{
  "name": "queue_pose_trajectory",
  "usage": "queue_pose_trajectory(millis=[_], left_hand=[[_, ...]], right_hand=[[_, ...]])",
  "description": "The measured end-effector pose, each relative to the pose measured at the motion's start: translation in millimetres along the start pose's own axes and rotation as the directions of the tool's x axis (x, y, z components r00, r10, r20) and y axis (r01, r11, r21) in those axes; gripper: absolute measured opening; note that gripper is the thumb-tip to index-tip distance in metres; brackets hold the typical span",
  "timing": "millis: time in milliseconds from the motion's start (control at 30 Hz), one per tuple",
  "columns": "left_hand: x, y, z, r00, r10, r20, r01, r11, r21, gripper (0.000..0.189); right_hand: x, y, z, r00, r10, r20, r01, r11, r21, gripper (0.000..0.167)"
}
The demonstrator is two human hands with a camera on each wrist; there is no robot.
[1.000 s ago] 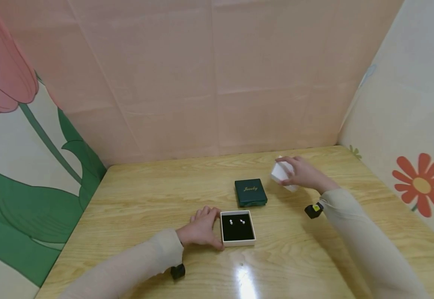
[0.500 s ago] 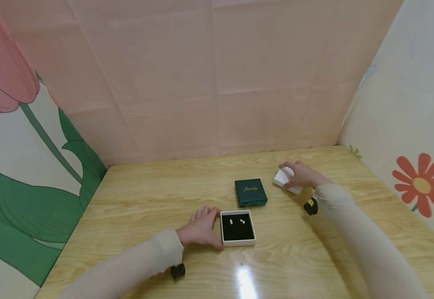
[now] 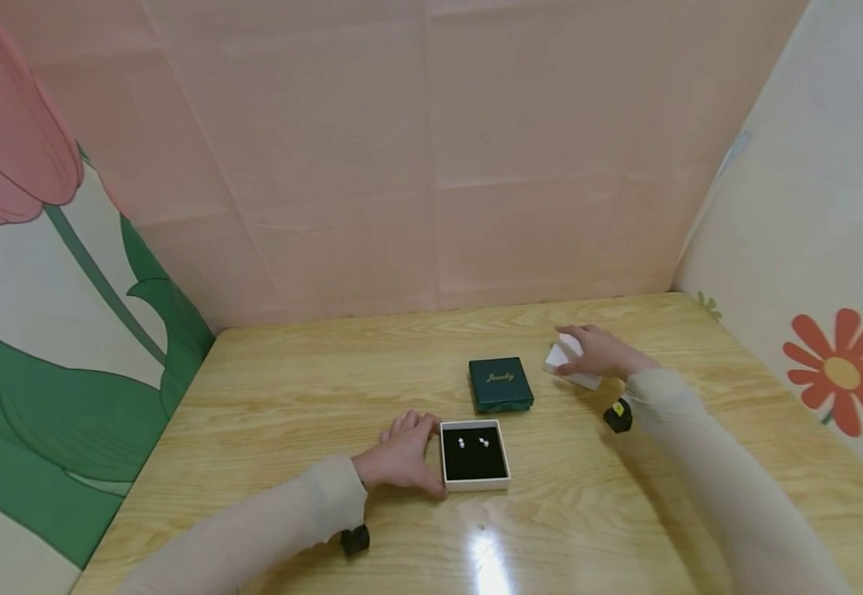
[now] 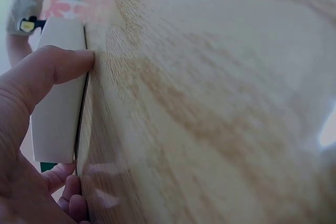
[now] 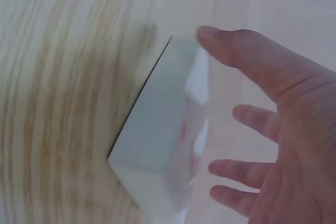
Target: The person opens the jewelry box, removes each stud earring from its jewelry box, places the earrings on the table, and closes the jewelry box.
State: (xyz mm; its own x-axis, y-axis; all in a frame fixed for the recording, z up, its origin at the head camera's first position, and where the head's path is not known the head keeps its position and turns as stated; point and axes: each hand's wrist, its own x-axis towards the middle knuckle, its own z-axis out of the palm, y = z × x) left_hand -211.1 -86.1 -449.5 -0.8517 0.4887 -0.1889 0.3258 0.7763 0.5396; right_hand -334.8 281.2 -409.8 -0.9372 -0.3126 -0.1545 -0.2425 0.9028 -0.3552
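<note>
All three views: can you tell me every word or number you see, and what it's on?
"Jewelry", in gold letters on the dark green box.
Yellow patch on the right wrist's black block: too small to read.
Open box and white piece: no readable text.

My left hand (image 3: pixel 402 459): thumb and fingers gripping, wide-set | my right hand (image 3: pixel 601 353): farther forward, fingers loosely parted

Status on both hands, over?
Left grip holds open white square earring box. Right grip at flat white box, contact unclear. Dark-green square box close behind earring box.
</note>
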Motion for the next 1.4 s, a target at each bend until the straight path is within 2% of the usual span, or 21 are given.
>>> queue_pose_trajectory(millis=[200, 333, 433, 567, 767, 933, 1100, 1400], left_hand=[[-0.5, 0.6, -0.1, 1.000, -0.007, 0.006, 0.007, 1.000, -0.004, 0.084], [-0.6, 0.9, -0.3, 1.000, -0.008, 0.007, 0.008, 1.000, -0.004, 0.085], [0.0, 0.0, 0.5, 1.000, -0.009, 0.006, 0.009, 1.000, -0.006, 0.085], [1.3, -1.9, 2.2, 1.000, -0.013, 0.003, 0.013, 1.000, 0.007, 0.085], [1.6, -2.2, 2.8, 1.000, -0.003, -0.007, 0.003, 1.000, 0.008, 0.084], [1.7, -1.2, 1.7, 1.000, 0.000, -0.011, 0.000, 1.000, 0.006, 0.082], [1.2, 0.1, 0.9, 1.000, -0.002, -0.005, 0.002, 1.000, 0.000, 0.081], [0.4, 1.6, -0.4, 1.000, -0.001, -0.004, 0.001, 1.000, -0.010, 0.083]], right_hand=[[-7.5, -20, -1, 0.987, -0.113, -0.118, 0.123, 0.989, 0.079, 0.085], [-17.6, -43, -1, 0.958, -0.212, -0.193, 0.240, 0.962, 0.130, 0.076], [-26.7, -62, 2, 0.935, -0.284, -0.214, 0.323, 0.930, 0.175, 0.068], [-38.2, -82, 11, 0.903, -0.377, -0.203, 0.418, 0.880, 0.225, 0.062], [-53.7, -105, 28, 0.845, -0.508, -0.168, 0.535, 0.813, 0.229, 0.047], [-61.5, -117, 42, 0.806, -0.586, -0.085, 0.586, 0.768, 0.261, 0.039], [-64.3, -119, 54, 0.817, -0.577, -0.013, 0.558, 0.784, 0.271, 0.035], [-61.0, -117, 63, 0.822, -0.570, 0.016, 0.546, 0.795, 0.265, 0.034]])
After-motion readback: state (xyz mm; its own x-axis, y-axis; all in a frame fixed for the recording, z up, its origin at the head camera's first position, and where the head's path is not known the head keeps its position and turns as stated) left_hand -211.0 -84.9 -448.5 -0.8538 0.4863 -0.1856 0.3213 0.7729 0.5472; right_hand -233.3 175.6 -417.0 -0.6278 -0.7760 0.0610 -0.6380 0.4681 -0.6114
